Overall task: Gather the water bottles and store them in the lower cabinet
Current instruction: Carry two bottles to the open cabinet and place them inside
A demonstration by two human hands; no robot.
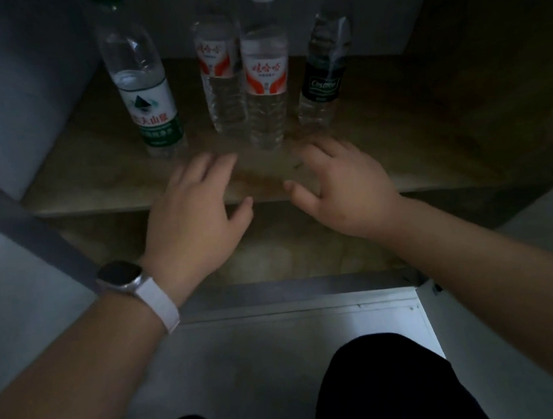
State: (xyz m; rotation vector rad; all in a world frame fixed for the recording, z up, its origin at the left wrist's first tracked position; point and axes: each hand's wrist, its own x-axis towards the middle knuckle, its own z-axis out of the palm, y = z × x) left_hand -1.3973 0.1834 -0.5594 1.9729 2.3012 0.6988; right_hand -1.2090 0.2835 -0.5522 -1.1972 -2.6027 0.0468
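Observation:
Several clear water bottles stand upright in a row on the wooden shelf (433, 143) inside the lower cabinet. From the left: a green-labelled bottle (148, 96), two red-and-white-labelled bottles (220, 74) (266, 86), and a black-labelled bottle (323, 73). My left hand (196, 215), with a watch on the wrist, hovers open just in front of the bottles. My right hand (341, 188) is open beside it, fingers spread. Neither hand touches a bottle.
Below the shelf lies the cabinet's wooden bottom (290, 252). A grey cabinet side wall (14, 101) stands at the left, and an open white door (524, 336) at the right. My dark-clothed knees (385, 390) rest on the light floor (251, 360).

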